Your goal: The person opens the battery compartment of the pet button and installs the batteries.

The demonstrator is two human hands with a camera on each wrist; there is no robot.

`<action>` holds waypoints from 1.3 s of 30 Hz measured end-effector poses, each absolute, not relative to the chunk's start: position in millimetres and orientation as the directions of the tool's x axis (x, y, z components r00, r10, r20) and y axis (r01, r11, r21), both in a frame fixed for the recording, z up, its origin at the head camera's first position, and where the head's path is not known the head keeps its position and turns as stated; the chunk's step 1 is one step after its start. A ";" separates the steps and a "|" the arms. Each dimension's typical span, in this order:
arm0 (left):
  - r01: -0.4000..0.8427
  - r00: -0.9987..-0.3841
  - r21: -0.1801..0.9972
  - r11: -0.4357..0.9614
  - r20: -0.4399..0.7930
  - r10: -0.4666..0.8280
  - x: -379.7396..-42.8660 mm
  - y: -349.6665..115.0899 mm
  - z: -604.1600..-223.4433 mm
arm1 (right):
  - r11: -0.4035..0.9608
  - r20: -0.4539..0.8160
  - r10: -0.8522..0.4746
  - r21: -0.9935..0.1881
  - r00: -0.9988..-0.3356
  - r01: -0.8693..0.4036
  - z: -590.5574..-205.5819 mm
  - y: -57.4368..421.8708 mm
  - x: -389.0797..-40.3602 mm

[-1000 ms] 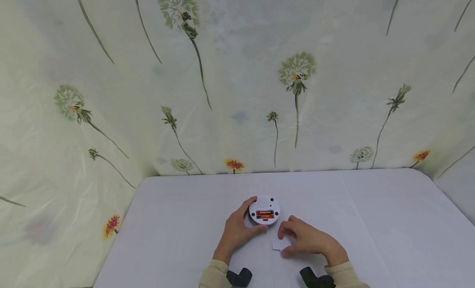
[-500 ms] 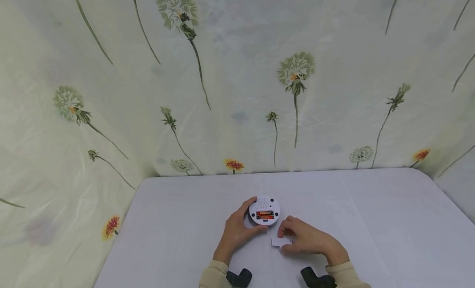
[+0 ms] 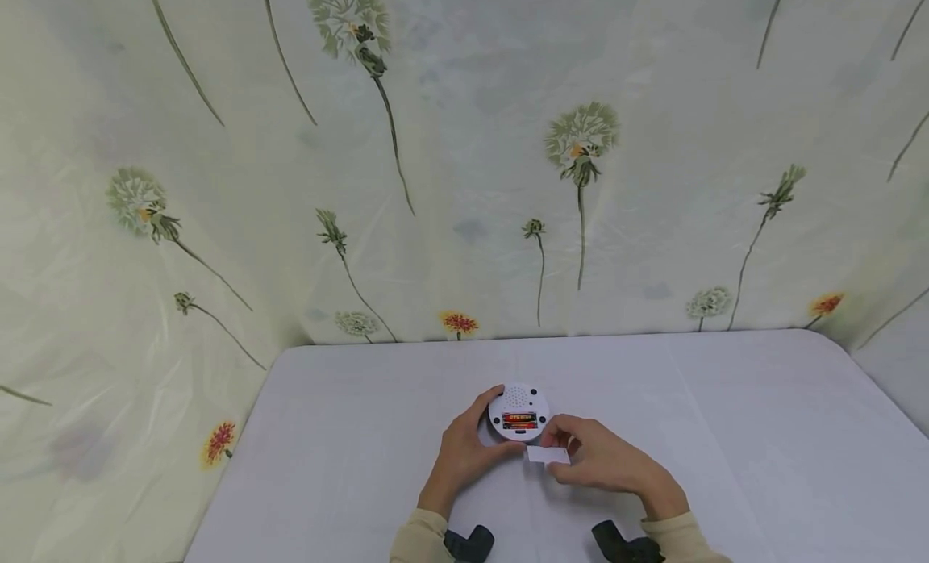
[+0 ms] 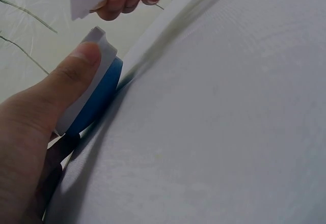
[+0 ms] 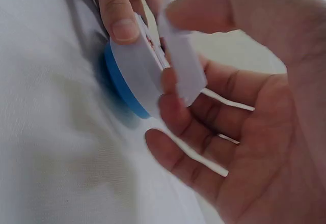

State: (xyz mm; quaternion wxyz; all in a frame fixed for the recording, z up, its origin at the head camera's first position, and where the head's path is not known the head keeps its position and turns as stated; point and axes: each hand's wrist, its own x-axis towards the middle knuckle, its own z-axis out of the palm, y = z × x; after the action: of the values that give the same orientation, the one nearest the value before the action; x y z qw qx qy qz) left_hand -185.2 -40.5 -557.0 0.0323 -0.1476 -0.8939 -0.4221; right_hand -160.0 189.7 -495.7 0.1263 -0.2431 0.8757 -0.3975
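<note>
A round white device lies face down on the table, its underside up, with a dotted speaker grille and small dark feet. Red and black batteries show in its uncovered compartment. Blue casing forms its lower side in the left wrist view. My left hand grips it by the rim, thumb on the near side. Between thumb and fingers my right hand pinches a thin white battery cover, held tilted just in front of the device. From the right wrist, the cover overlaps the device's compartment side.
White cloth covers the table. Behind it hangs a curtain printed with dandelions. Black wrist mounts sit at both sleeves, near the front of the head view.
My right hand has raised the battery cover off the table and brought it up towards the device, tilting it. The left hand and the device have stayed in place.
</note>
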 end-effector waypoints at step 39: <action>0.332 -0.943 0.713 0.617 0.230 0.241 -186.8 -41.1 -557.2 | 0.606 0.480 -0.411 -0.491 -0.775 -0.625 -517.3 158.9 -172.5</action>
State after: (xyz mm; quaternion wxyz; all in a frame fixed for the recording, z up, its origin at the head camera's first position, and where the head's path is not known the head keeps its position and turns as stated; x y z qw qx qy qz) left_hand -186.8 -41.1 -557.2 0.0556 -0.1596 -0.8976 -0.4072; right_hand -172.5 158.9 -517.3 -0.1613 -0.2939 0.8816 -0.3324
